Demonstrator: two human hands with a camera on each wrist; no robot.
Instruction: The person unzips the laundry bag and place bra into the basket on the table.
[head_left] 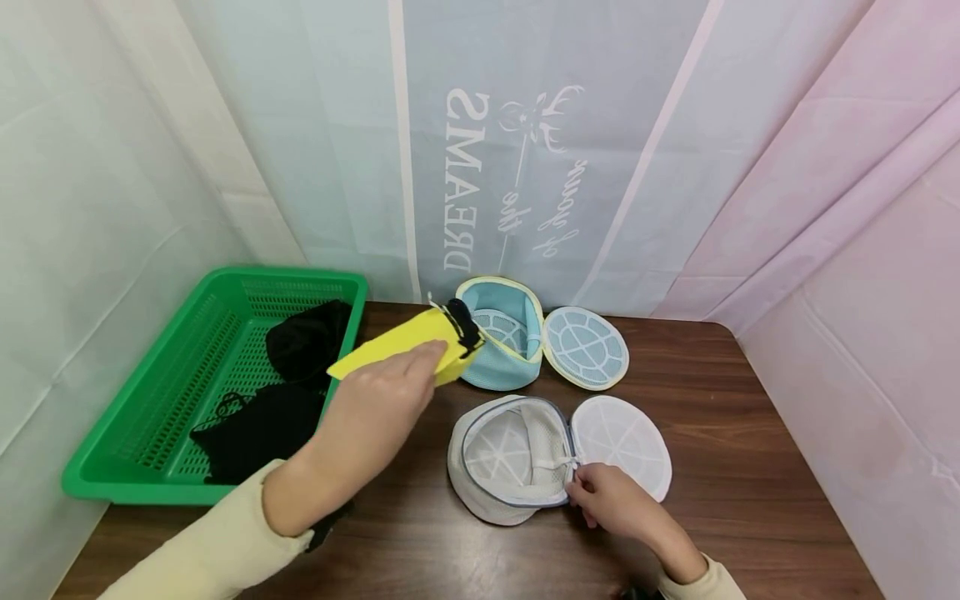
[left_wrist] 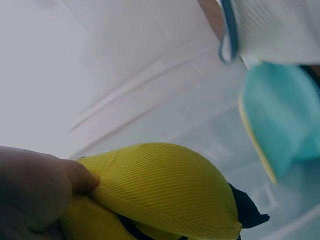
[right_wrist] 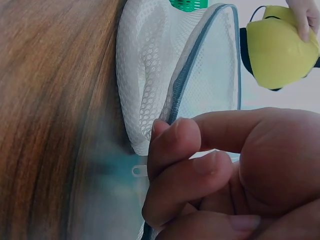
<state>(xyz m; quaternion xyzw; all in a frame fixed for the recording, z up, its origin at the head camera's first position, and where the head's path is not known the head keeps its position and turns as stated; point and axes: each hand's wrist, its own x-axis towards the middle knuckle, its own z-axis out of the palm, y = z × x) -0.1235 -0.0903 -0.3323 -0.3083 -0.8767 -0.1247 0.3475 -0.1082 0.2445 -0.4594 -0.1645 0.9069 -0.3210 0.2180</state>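
Note:
My left hand [head_left: 378,408] grips a folded yellow bra [head_left: 405,337] with black straps, held up above the table. In the left wrist view, the thumb presses on its ribbed cup [left_wrist: 160,185]. Low on the right, my right hand [head_left: 618,500] pinches the blue-trimmed rim of a white mesh laundry bag [head_left: 468,492] where its round lid [head_left: 626,442] joins on. That bag stands unzipped, its lid laid out to the right. Behind it is a light-blue mesh laundry bag [head_left: 491,371] with yellow trim, also unzipped, its lid [head_left: 585,346] folded out.
A green plastic basket [head_left: 82,475] occupies the left side of the brown wooden table [head_left: 735,450]. In it lie black garments [head_left: 258,433]. Fabric curtains [head_left: 330,167] enclose the back and both sides of the table.

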